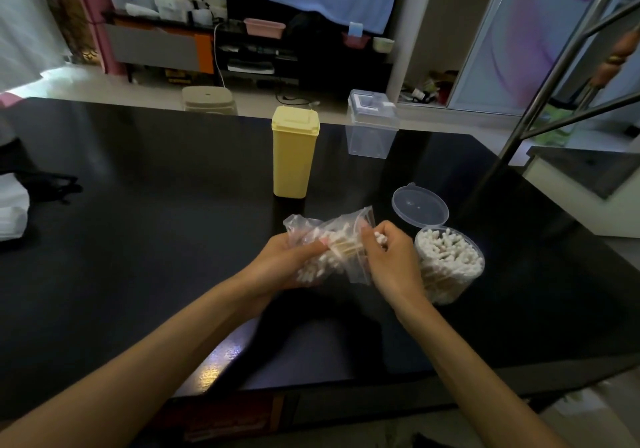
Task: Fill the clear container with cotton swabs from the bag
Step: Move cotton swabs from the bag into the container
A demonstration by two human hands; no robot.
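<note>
Left hand (284, 257) grips crinkled clear plastic bag (329, 239); right hand (384, 257) pinches white-tipped cotton swabs (379, 238), which may spill beside the nearly full round clear container (450, 264).

Left half of glossy black table (145, 239) is open for a hand to pass. Straight ahead: tall yellow plastic lidded bin (293, 156); right of it, square clear plastic box (370, 129) at far edge. Round clear swab-filled tub (450, 260) with hinged lid (419, 207) up blocks the near right; metal frame legs (540, 101) beyond.
</note>
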